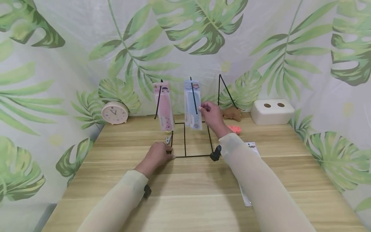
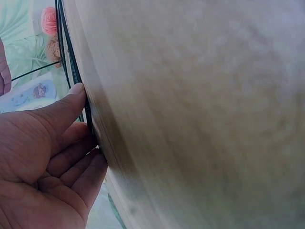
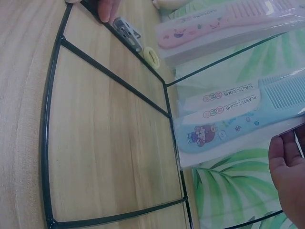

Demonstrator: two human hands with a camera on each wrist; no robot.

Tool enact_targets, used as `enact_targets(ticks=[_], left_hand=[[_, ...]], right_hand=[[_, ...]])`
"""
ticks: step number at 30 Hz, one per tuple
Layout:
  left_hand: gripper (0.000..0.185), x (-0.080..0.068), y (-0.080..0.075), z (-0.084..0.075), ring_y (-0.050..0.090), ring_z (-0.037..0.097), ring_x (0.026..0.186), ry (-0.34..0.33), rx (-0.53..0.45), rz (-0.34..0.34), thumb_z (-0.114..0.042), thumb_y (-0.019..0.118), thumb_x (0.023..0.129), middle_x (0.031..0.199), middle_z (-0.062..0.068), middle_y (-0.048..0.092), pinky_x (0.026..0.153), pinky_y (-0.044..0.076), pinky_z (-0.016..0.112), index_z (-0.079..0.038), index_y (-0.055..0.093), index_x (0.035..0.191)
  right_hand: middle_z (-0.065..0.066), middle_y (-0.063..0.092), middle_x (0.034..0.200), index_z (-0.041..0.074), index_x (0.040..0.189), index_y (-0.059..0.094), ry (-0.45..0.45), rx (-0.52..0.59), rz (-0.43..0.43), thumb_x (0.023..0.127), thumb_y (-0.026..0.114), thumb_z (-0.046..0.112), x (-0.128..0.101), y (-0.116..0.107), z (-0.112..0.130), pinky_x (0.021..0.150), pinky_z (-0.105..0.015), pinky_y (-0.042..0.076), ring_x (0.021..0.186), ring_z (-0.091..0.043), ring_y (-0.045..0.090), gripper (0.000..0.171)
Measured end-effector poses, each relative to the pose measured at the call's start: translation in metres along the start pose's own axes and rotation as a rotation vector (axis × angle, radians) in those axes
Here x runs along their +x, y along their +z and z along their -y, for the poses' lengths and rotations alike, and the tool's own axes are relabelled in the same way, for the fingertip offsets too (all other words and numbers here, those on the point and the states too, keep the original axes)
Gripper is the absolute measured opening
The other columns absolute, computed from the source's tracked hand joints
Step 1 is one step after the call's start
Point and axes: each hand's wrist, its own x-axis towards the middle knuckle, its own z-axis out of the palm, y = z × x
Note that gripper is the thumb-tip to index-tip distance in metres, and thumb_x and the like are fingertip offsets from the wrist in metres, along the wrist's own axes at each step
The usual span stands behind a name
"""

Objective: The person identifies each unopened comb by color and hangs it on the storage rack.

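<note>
At twelve o'clock from the base of the black metal-wire rack (image 1: pixel 185 140), a flat, clear-wrapped, pale-blue plastic comb (image 1: pixel 190 103) hung. The right hand (image 1: pixel 213 116), at one o'clock, appeared to pinch its side edge, contact being partly hidden. The left hand (image 1: pixel 157 154), at eight o'clock, gripped the rack. The comb was judged light, stiff and slippery, best held by that edge. The right wrist view resolved printed lettering (image 3: pixel 240 102), illegible in the head view.

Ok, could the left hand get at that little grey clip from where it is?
Likely yes: the grey clip lies close by the fingers of the left hand, with nothing visible between them. That hand pinches the black wire rack, though, so it would probably need to let go first.
</note>
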Motion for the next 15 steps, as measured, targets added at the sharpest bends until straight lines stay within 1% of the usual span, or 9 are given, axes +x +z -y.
enact_targets(ticks=[4,8,12,15], left_hand=[[0.047,-0.0004,-0.0009,-0.0006,0.069,0.037,0.123,-0.001,0.02,-0.002,-0.031,0.086,0.097,0.142,0.022,0.071,0.111,0.056,0.055,-0.01,0.076,0.138],[0.046,0.0002,-0.0003,-0.0006,0.07,0.035,0.118,0.004,0.029,-0.003,-0.031,0.086,0.096,0.14,0.022,0.072,0.109,0.057,0.055,-0.01,0.077,0.137],[0.046,-0.0001,-0.0004,-0.0015,0.07,0.036,0.12,-0.001,0.019,-0.001,-0.031,0.086,0.096,0.141,0.022,0.072,0.11,0.056,0.056,-0.01,0.077,0.136],[0.046,-0.0004,-0.001,-0.0023,0.069,0.036,0.121,-0.003,0.004,-0.003,-0.031,0.086,0.096,0.141,0.022,0.072,0.111,0.055,0.055,-0.009,0.077,0.136]], right_hand=[[-0.012,0.071,0.12,0.006,0.13,0.071,0.013,0.006,0.018,0.112,0.066,0.027,-0.0009,0.0011,0.0021,0.089,-0.039,0.058,0.109,-0.026,0.067,0.028],[-0.013,0.07,0.12,0.005,0.129,0.071,0.002,-0.014,0.017,0.112,0.065,0.027,-0.0016,0.0039,0.0041,0.09,-0.04,0.057,0.109,-0.027,0.065,0.028],[-0.013,0.07,0.119,0.005,0.126,0.071,-0.022,-0.048,0.007,0.112,0.064,0.023,-0.0002,0.0075,0.0028,0.091,-0.041,0.056,0.109,-0.027,0.063,0.024],[-0.014,0.07,0.118,0.004,0.125,0.071,-0.034,-0.05,0.003,0.112,0.064,0.02,0.0011,0.0088,0.0013,0.091,-0.042,0.056,0.109,-0.028,0.063,0.022]])
